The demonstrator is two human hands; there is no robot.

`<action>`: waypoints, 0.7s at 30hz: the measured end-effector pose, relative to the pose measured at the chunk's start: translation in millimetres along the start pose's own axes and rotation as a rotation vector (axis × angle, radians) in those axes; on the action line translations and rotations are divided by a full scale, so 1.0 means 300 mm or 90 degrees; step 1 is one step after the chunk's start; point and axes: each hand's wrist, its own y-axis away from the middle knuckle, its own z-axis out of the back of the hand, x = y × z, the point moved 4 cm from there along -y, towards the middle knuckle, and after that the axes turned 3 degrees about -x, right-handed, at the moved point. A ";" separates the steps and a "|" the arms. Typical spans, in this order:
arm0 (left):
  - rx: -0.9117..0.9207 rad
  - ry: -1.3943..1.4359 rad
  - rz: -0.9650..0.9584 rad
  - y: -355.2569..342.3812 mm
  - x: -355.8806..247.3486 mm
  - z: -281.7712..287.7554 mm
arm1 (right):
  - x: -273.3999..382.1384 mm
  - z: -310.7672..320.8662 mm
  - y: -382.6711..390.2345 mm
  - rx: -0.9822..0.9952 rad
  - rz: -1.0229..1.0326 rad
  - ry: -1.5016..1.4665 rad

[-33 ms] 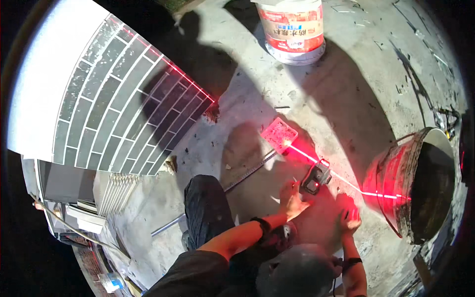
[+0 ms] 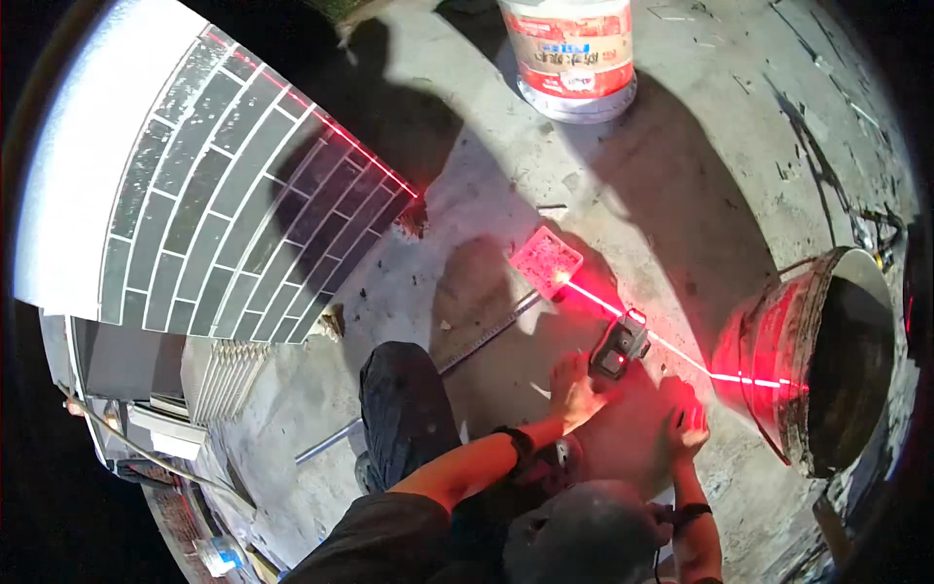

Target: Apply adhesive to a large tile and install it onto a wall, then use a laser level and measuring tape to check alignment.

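A small dark laser level (image 2: 619, 350) stands on the concrete floor, throwing a bright red line across the ground. My left hand (image 2: 576, 394) is just left of it, fingers apart and thumb stretched toward it; whether they touch cannot be told. To the right of the level, my right hand (image 2: 687, 420) reaches low over the floor, its fingers loosely apart under red light, with no held thing visible. Beyond the level lies a small square tile-like piece (image 2: 547, 261), lit red where the line meets it.
A white bucket with a red band (image 2: 572, 63) stands far off. On the right, a large dirty bucket (image 2: 769, 360) lies on its side. A long metal bar (image 2: 491, 334) lies left of the level, past my knee (image 2: 404, 404). A dark brick-patterned wall (image 2: 243, 195) rises at left.
The view has shifted very slightly, moving the scene a little up and left. Both hands keep nearly the same places beside the laser level.
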 end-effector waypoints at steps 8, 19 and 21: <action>-0.001 0.024 0.051 -0.016 0.013 -0.059 | 0.026 0.031 -0.023 -0.079 0.040 0.018; -0.036 -0.035 -0.036 0.022 0.055 0.052 | 0.048 0.056 -0.066 0.011 -0.007 -0.028; -0.014 -0.008 0.005 0.028 0.083 0.064 | 0.047 0.051 -0.060 0.013 -0.010 -0.026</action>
